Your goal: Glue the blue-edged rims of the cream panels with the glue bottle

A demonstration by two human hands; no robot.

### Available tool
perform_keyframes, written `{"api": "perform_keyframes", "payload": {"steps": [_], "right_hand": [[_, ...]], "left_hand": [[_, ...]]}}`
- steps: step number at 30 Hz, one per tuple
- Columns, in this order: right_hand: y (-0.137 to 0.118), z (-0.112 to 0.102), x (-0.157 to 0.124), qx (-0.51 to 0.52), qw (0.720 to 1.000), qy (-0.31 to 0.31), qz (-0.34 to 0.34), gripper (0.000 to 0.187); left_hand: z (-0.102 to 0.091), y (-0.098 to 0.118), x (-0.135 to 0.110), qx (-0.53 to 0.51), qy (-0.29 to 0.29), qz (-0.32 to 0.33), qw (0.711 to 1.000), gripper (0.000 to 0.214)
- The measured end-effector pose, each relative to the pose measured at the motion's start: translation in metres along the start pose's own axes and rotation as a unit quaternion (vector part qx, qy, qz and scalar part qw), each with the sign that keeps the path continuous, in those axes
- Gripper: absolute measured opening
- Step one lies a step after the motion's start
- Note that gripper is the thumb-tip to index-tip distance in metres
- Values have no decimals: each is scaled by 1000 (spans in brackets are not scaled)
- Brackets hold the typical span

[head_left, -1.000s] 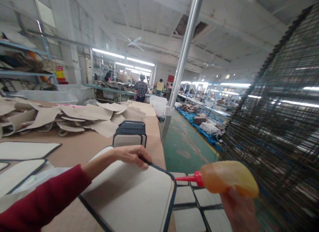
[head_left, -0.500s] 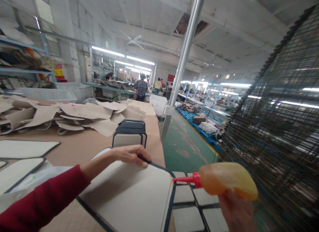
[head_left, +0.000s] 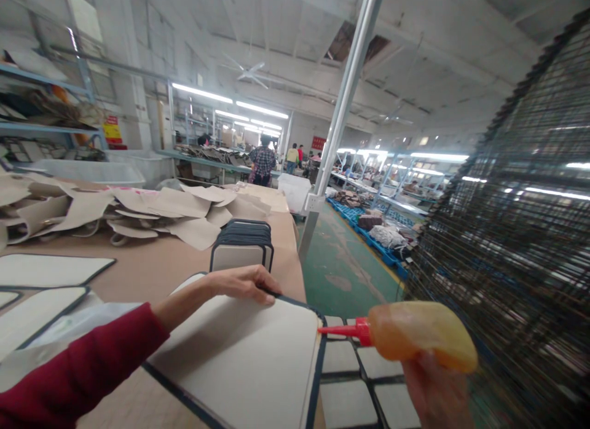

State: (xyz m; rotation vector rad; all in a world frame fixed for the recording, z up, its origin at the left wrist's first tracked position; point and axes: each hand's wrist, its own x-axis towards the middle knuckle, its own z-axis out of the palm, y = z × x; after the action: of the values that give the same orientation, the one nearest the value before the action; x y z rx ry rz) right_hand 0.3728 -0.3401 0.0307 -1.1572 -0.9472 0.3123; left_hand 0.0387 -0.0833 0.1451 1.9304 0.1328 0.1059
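Observation:
My left hand [head_left: 251,284] is closed on the far edge of a cream panel [head_left: 249,355] with dark blue edging, which is tilted above the table. In my right hand [head_left: 436,386] lies a squeeze bottle [head_left: 421,334] of amber liquid, likely glue, held on its side. Its red nozzle [head_left: 343,330] points left, and the tip meets the panel's edging near the right corner. A thin yellowish line shows along that edge. Behind my left hand stands a row of dark-edged panels [head_left: 242,244] packed together.
Beige cut pieces [head_left: 161,204] are heaped on the brown table [head_left: 152,266]. More edged panels [head_left: 50,269] lie at left; stacks of smaller panels [head_left: 348,401] sit low at right. A metal post [head_left: 343,103] rises by the table edge, and a dark wire rack [head_left: 520,232] stands right. People work farther back.
Both hands keep nearly the same pose, with the nozzle still at the panel's right edge. The whole view has shifted very slightly.

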Motion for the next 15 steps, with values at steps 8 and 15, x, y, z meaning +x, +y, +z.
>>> {"api": "perform_keyframes", "payload": {"steps": [8, 15], "right_hand": [[-10, 10, -30, -221, 966, 115, -65, 10], [-14, 12, -40, -224, 970, 80, -52, 8]], "left_hand": [[0, -5, -6, -49, 10, -41, 998, 35], [-1, -10, -8, -92, 17, -66, 993, 41]]}}
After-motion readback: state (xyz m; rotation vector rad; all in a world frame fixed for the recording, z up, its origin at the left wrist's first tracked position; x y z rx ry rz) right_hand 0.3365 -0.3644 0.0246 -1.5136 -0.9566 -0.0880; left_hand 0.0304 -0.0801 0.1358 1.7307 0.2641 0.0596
